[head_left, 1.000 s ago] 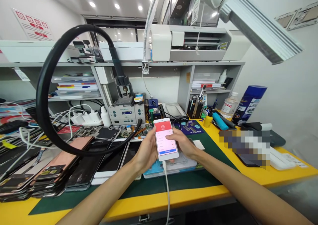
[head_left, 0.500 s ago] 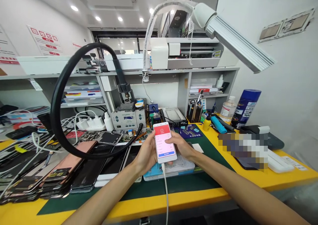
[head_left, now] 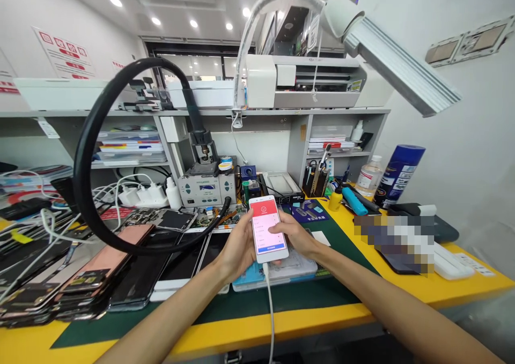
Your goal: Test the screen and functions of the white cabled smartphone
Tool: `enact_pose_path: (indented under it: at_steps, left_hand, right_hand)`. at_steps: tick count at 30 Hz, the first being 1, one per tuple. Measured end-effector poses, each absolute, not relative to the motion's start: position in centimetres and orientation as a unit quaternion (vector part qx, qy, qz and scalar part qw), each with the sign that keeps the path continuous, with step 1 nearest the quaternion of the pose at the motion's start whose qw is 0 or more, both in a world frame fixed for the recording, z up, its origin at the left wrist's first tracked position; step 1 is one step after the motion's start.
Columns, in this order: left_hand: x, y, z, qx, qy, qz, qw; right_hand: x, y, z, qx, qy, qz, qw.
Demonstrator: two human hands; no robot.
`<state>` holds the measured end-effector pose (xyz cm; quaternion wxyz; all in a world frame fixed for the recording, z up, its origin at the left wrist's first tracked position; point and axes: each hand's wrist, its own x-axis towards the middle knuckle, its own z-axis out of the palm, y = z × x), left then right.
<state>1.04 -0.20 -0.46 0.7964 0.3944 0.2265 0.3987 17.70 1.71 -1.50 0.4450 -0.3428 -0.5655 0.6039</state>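
Observation:
A white smartphone (head_left: 269,229) is held upright, tilted back, over the middle of the bench, its lit screen showing a red band above a list and a blue bar at the bottom. My left hand (head_left: 240,246) wraps round its left side and back. My right hand (head_left: 296,231) is at the right edge, with the thumb lying over the screen and the other fingers partly hidden behind the phone. From the phone's lower end a white cable (head_left: 270,305) runs down past the bench edge. Beneath the phone lies a clear and blue plastic case (head_left: 292,270) on the green mat (head_left: 225,313).
Stacked phone parts (head_left: 88,283) cover the left. A black flexible hose (head_left: 80,155) loops over them from the soldering station (head_left: 207,187). A lamp (head_left: 402,64) hangs at upper right. A blue spray can (head_left: 399,175) and a clear bottle (head_left: 369,175) stand on the right.
My view has shifted slightly, so the lamp and hose sit a little differently in the picture. Both hands keep the same hold on the smartphone, the right thumb still over its screen.

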Motion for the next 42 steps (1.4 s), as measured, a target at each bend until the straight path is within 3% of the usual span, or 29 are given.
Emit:
enact_pose_path:
  at_steps: [12, 24, 42]
  left_hand:
    - [1.02, -0.22, -0.44, 0.394, 0.215, 0.4, 0.799]
    - [0.89, -0.1, -0.42, 0.394, 0.234, 0.394, 0.796]
    - [1.11, -0.4, 0.06, 0.39, 0.24, 0.398, 0.795]
  right_hand:
    - [17.19, 1.98, -1.96, -0.36, -0.525, 0.608, 0.474]
    - [18.03, 1.89, -1.22, -0.334, -0.575, 0.615, 0.425]
    - [17.7, 1.94, -1.57, -0.32, -0.547, 0.636, 0.441]
